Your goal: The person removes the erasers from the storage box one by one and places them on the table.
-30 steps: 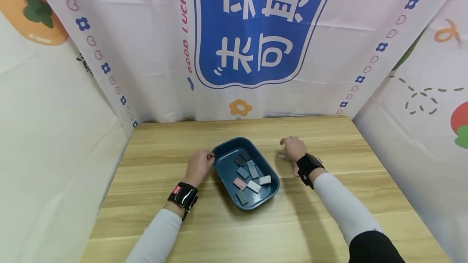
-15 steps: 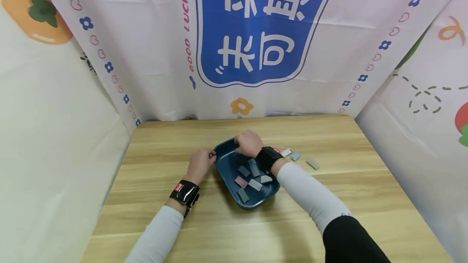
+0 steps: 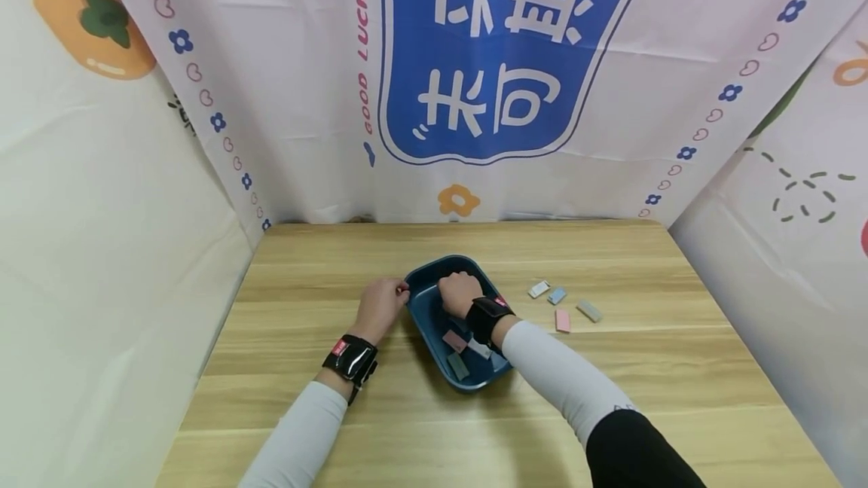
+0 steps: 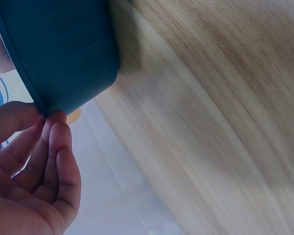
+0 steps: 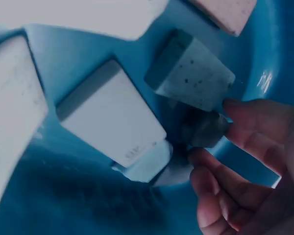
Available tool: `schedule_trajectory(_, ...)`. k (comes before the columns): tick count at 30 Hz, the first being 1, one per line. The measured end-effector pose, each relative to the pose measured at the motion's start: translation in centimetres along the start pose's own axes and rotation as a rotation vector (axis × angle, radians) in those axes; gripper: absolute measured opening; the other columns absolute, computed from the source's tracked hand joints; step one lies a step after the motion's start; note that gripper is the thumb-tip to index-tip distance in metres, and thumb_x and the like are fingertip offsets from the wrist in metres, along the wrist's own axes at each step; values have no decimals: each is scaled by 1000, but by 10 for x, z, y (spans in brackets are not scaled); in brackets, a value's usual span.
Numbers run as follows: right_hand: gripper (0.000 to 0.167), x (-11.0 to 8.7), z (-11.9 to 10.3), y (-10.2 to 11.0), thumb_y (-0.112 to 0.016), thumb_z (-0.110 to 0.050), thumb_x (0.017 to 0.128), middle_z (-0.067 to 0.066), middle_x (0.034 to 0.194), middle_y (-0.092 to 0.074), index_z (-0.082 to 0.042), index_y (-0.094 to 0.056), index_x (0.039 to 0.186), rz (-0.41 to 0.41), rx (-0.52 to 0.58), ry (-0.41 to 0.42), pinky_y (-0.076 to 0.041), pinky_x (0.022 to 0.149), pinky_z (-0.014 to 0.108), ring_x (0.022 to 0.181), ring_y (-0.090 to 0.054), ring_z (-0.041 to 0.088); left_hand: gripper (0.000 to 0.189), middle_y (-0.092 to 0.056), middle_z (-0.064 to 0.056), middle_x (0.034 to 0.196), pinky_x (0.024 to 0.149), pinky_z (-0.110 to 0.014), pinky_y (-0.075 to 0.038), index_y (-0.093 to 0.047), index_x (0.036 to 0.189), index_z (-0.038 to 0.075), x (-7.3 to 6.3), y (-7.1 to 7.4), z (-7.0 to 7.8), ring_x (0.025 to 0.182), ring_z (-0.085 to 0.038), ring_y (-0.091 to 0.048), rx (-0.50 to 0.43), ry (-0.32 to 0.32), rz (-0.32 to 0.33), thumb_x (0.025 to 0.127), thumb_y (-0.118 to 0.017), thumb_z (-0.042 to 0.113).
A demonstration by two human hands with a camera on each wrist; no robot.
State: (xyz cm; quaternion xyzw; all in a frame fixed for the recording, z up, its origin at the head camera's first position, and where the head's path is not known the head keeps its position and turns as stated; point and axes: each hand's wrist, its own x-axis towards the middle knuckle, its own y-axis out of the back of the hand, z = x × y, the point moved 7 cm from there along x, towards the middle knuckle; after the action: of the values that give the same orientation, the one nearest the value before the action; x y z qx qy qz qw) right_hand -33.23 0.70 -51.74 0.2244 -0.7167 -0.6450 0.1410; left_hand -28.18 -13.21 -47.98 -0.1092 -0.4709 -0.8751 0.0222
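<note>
At the far left edge of a dark blue plastic tray (image 3: 422, 321), my left hand (image 3: 380, 309) pinches the rim between thumb and fingertips; the left wrist view shows this grip on the tray wall (image 4: 63, 54) closely. My right hand (image 3: 459, 292) reaches down inside the tray. In the right wrist view its thumb and index finger pinch a small dark block (image 5: 206, 129). Beside that block lie a speckled grey-green block (image 5: 198, 73) and a pale lettered block (image 5: 115, 115). A pink block (image 3: 455, 341), a white block (image 3: 478, 348) and a green block (image 3: 458, 366) also show in the tray.
On the wooden table (image 3: 644, 382), right of the tray, lie a white block (image 3: 539, 289), a blue block (image 3: 557, 295), a pink block (image 3: 563, 321) and a grey-green block (image 3: 588, 311). A printed cloth (image 3: 305, 157) hangs behind the table's far edge.
My right hand has moved left from the blocks on the table, over the tray's far end, and down inside it. The left hand stays at the rim. The head view has shifted slightly.
</note>
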Motion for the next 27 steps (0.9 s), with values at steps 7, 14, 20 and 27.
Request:
schedule_trajectory(7,19,-3,-1,5,-67,-5,100,14,86,-72,-7,-70,81,34,39,5,-59,76,46,86,-69,33,8,-79,-14,92,74,-40,-59,-79,96,-1,1,-1,-2,80,-24,-72,-30,13,-8,95,-74,5)
schedule_trajectory(14,16,-15,13,70,-73,0,90,14,99,-78,-1,-76,105,122,194,22,-61,82,40,91,-73,30,10,-79,-15,96,77,-41,-60,-79,99,-2,0,0,-2,85,-26,-73,-41,34,-27,96,-74,6)
schedule_trajectory(20,24,-38,70,105,-72,-2,88,17,107,-80,1,-77,111,194,169,-66,-62,86,46,99,-76,33,10,-79,-15,94,74,-41,-59,-79,99,-3,0,3,-5,82,-26,-73,-38,20,-16,95,-74,5)
schedule_trajectory(27,21,-85,128,65,-72,0,86,20,100,-79,5,-77,105,91,158,-157,-62,82,48,89,-75,35,11,-80,-16,95,76,-42,-60,-80,99,-3,-1,2,1,84,-28,-74,-33,8,-17,95,-74,5)
